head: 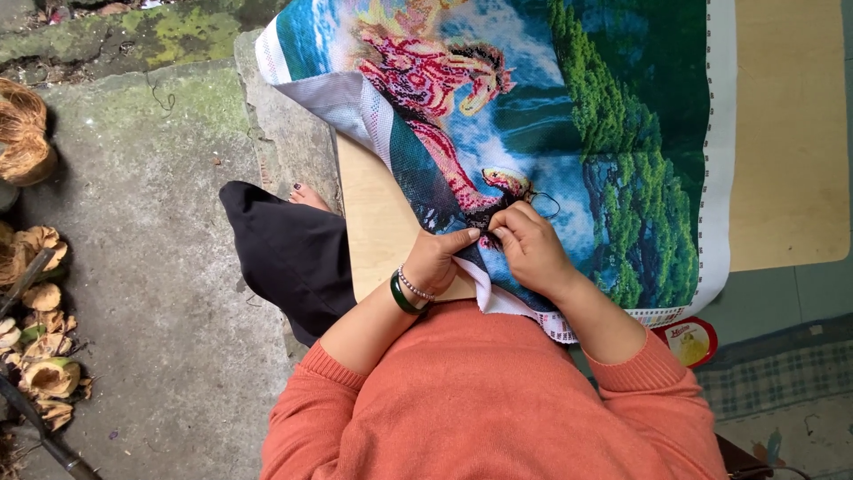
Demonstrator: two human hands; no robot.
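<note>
A large cross-stitch canvas (pixel 569 116) with a pink horse, blue water and green trees lies over a light wooden board (pixel 786 133). My left hand (pixel 437 258) pinches the canvas's white folded edge from below, with a green bangle and a bead bracelet on its wrist. My right hand (pixel 529 244) rests on top of the canvas, fingertips pinched against the left thumb at a dark stitched patch. A thin black thread (pixel 544 203) loops just beyond the fingers. Any needle is too small to make out.
Cracked concrete ground (pixel 151 222) with moss lies to the left, with split coconut husks (pixel 40 320) along its left edge. A black trouser leg and bare foot (pixel 284 240) stick out past the board. A small red packet (pixel 689 342) lies on checked cloth at the right.
</note>
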